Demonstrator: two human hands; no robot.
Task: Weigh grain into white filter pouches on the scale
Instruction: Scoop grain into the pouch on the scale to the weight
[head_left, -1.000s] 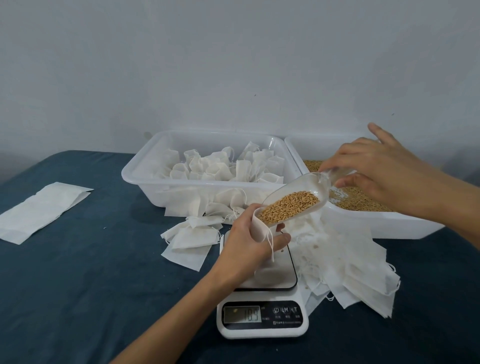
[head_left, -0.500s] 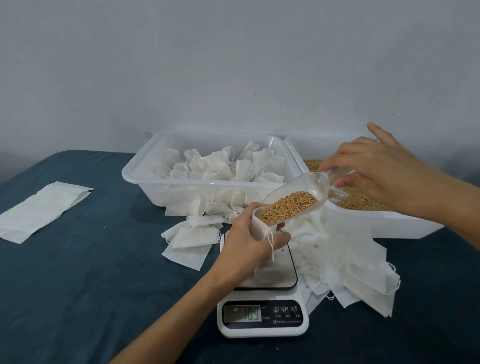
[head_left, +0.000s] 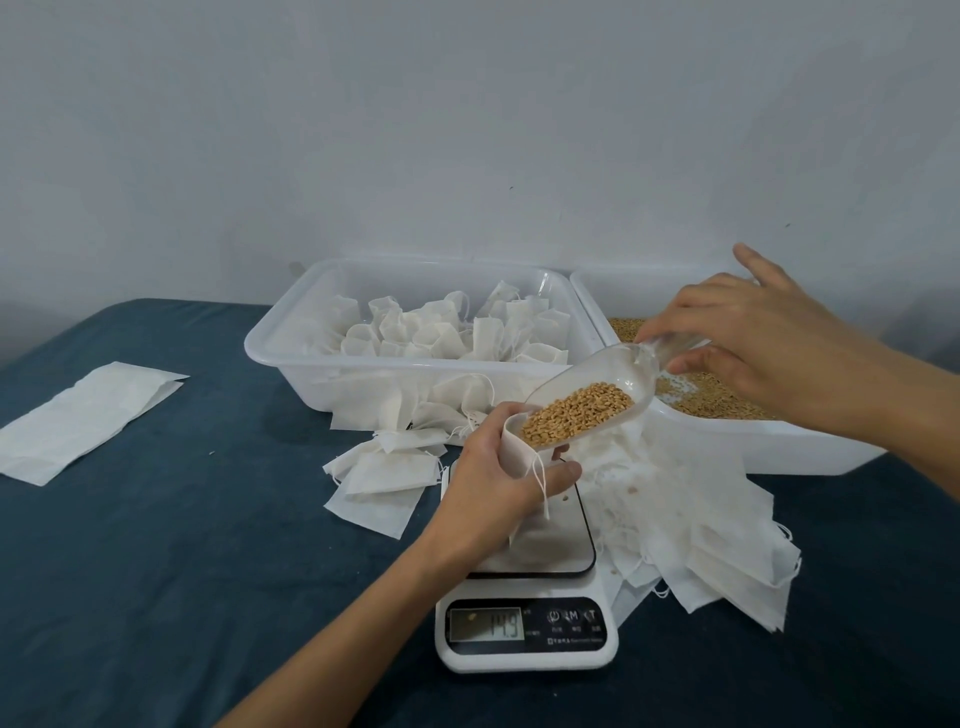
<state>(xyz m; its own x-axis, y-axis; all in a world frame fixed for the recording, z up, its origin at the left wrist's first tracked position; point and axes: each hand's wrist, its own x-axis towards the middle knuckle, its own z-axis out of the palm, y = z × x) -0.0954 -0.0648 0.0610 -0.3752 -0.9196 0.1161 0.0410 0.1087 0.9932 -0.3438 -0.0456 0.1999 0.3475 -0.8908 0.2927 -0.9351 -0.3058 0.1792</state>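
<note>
At the far left a flat white paper sheet (head_left: 78, 415) lies alone on the dark blue tablecloth (head_left: 182, 571). Right of it, one translucent white plastic tub (head_left: 291, 353) holds a crowd of filled white pouches, too many and too overlapped to count. Near its front lies a small heap of empty pouches (head_left: 382, 475). The left hand (head_left: 498, 493) curls round one open white filter pouch (head_left: 519, 449), which stands on the single white digital kitchen scale (head_left: 524, 634). The right hand (head_left: 753, 343) pinches the handle of one clear plastic scoop (head_left: 608, 384), tilted so its golden grain (head_left: 576, 413) sits at the pouch mouth. Right again, a second, larger heap of empty pouches (head_left: 701, 535) fans out before a second white tub of grain (head_left: 810, 447). The likely risks are that a steep tilt overshoots the target weight, that kernels spill past the soft rim, and that the left hand's pressure skews the reading.
</note>
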